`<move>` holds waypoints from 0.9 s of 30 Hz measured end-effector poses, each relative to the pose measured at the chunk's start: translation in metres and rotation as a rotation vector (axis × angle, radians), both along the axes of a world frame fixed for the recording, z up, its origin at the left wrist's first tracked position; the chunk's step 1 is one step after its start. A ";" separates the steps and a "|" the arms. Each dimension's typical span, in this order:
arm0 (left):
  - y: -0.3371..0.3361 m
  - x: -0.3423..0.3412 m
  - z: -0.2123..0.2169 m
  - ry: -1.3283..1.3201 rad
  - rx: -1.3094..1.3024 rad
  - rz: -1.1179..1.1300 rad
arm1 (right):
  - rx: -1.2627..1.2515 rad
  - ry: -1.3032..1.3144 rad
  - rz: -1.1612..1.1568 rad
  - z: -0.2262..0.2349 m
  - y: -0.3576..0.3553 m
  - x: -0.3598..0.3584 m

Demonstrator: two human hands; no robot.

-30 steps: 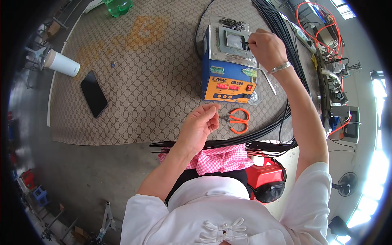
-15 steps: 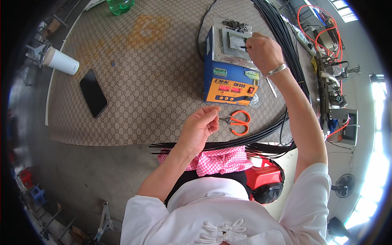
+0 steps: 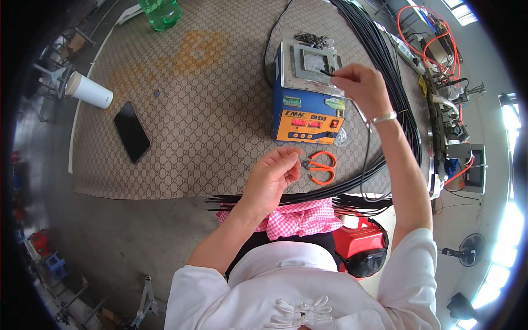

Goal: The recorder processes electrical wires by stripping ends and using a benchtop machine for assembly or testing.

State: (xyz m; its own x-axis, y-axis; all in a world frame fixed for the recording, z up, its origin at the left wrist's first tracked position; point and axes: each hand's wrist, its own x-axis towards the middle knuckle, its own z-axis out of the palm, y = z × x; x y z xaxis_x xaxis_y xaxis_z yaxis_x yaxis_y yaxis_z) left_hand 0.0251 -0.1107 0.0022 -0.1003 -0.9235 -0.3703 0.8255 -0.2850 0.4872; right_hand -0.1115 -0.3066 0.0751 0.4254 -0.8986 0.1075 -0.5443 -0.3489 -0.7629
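My right hand [image 3: 360, 88] is closed in a pinch on a thin black cable [image 3: 367, 148]. The cable's short tip points left, over the lip of the solder pot [image 3: 316, 59]; whether it touches the metal inside I cannot tell. The pot is set in the top of a blue box with an orange front panel [image 3: 309, 127] and lit red digits. Below that box my left hand [image 3: 278, 168] has its fingers curled and thumb against the index finger; anything between them is too small to make out. Orange-handled cutters [image 3: 322, 168] lie just right of it.
A thick bundle of black cables [image 3: 404, 118] curves along the table's right side and front edge. To the left lie a black phone [image 3: 132, 132] and a white tumbler [image 3: 89, 90]. A green bottle [image 3: 161, 14] is at the far left. Dark scraps [image 3: 313, 39] sit behind the pot.
My right hand has drawn back slightly toward me and right from above the pot, and the cable in it now shows. The left hand keeps its pinch; the view has shifted a little.
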 end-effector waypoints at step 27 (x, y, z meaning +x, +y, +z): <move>-0.005 -0.043 0.045 -0.305 -0.277 0.174 | 0.848 -1.075 0.196 -0.047 0.131 -0.042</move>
